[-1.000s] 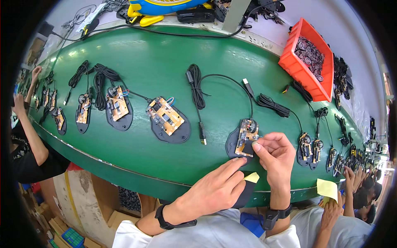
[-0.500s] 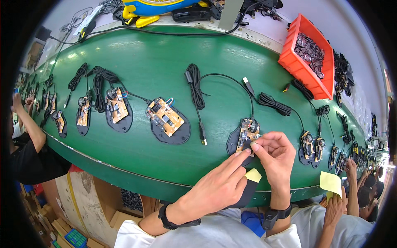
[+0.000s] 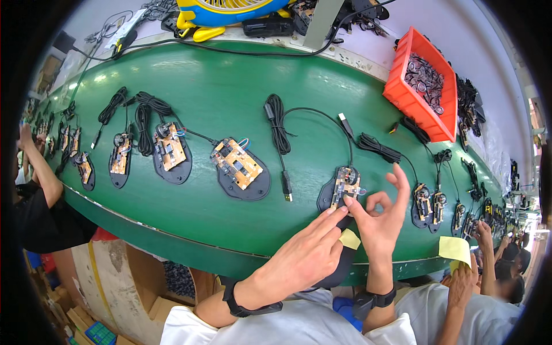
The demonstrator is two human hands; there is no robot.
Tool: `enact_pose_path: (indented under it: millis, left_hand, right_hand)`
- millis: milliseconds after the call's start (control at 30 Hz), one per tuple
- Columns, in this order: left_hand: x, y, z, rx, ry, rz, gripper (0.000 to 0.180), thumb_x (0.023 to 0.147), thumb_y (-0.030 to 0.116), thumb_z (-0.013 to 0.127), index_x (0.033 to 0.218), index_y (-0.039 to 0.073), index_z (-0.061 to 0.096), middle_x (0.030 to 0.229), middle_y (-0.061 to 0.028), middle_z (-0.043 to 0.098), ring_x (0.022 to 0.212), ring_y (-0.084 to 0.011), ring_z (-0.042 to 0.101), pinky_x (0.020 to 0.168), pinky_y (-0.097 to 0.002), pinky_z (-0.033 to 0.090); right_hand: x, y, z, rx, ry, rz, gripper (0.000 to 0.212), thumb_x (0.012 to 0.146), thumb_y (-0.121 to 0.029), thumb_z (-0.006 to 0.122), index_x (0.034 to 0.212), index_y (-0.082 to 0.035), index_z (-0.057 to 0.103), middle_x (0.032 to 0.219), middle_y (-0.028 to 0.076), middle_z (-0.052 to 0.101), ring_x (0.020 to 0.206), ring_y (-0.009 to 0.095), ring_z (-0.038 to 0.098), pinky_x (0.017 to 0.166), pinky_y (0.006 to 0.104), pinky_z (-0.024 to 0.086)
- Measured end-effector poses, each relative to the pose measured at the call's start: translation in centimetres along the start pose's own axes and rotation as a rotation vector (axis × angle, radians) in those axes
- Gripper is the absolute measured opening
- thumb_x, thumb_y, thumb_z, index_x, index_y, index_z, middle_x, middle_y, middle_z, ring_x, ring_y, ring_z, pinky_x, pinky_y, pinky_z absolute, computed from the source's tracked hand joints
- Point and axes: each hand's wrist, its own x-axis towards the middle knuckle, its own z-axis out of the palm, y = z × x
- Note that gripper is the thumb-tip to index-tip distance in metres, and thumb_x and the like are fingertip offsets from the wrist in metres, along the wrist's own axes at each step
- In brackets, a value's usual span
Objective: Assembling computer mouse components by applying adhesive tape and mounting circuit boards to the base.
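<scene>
On the green work surface lies an opened computer mouse, a black base with a tan circuit board [image 3: 345, 183] and a scroll wheel. My left hand [image 3: 305, 248] reaches over its near end, fingers stretched out and close together, fingertips on the board's lower edge; its thumb is hidden. The thumb of my right hand [image 3: 379, 221] touches the board beside those fingertips, while its other fingers are raised and spread with nothing visible between them. A small yellow piece of paper [image 3: 349, 239] shows beside my left hand; what bears it is hidden. The mouse's black cable [image 3: 313, 109] runs to a coiled bundle farther back.
To the left, another opened mouse [image 3: 238, 167] sits in a row of several with coiled cables; more [image 3: 422, 204] lie right. A red-orange bin [image 3: 393, 85] of small parts and a blue-yellow fan [image 3: 224, 16] stand at the back. A co-worker's hand [image 3: 462, 284] at right holds yellow paper [image 3: 454, 248].
My right hand's fingers have lifted and spread from a pinch, with the thumb still at the board. The left hand stays on the mouse. The view has shifted slightly.
</scene>
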Motion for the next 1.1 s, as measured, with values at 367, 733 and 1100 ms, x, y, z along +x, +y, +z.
enact_pose_path:
  millis: [367, 733, 1100]
  left_hand:
    - [-0.4, -0.2, 0.3, 0.056, 0.043, 0.078, 0.012, 0.075, -0.002, 0.065, 0.083, -0.012, 0.064, 0.1, -0.0228, 0.063, 0.135, -0.0425, 0.055, 0.118, -0.0515, 0.045]
    - [-0.5, -0.3, 1.1, 0.1, 0.068, 0.041, 0.016, 0.068, -0.007, 0.066, 0.083, -0.011, 0.064, 0.101, -0.026, 0.063, 0.136, -0.0441, 0.053, 0.119, -0.0494, 0.043]
    - [-5.8, 1.2, -4.6, -0.697, 0.294, -0.304, 0.021, 0.088, 0.004, 0.079, 0.107, 0.006, 0.073, 0.108, -0.004, 0.068, 0.083, -0.0166, 0.064, 0.071, -0.0307, 0.049]
  right_hand:
    - [1.6, 0.5, 0.5, -0.078, -0.077, 0.121, 0.086, 0.077, 0.005, 0.083, 0.152, -0.004, 0.042, 0.135, 0.015, 0.048, 0.066, 0.007, 0.052, 0.061, 0.0234, 0.049]
    - [0.4, 1.1, -1.1, -0.018, -0.14, 0.064, 0.09, 0.077, 0.01, 0.078, 0.156, -0.006, 0.038, 0.138, 0.015, 0.043, 0.077, 0.01, 0.053, 0.066, 0.0258, 0.052]
    - [-4.0, -6.8, -3.7, 0.321, -0.368, -0.112, 0.058, 0.085, 0.004, 0.077, 0.14, 0.001, 0.057, 0.133, 0.01, 0.062, 0.102, 0.01, 0.056, 0.083, 0.0252, 0.049]
